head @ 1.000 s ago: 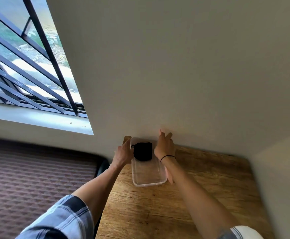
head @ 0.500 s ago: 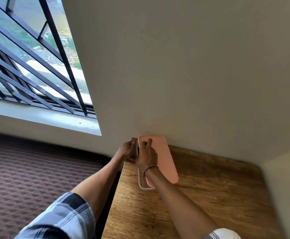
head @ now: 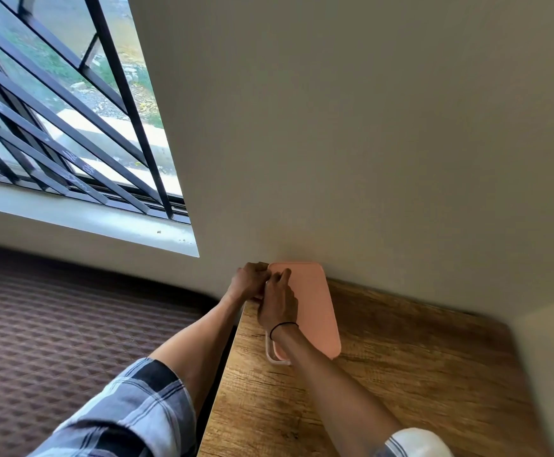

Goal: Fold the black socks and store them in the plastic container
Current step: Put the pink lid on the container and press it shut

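Since a second ago, we are seeing the pink lid [head: 311,305] covering the plastic container [head: 270,352], where the black socks were lying open to view; they are now hidden under it. We are looking at the wooden table [head: 384,374] standing against the wall, with the container sitting at its far left corner. Our right hand [head: 277,305] is pressing curled fingers on the lid's left edge. Our left hand [head: 247,280] is gripping the container's far left corner, fingers bent around it.
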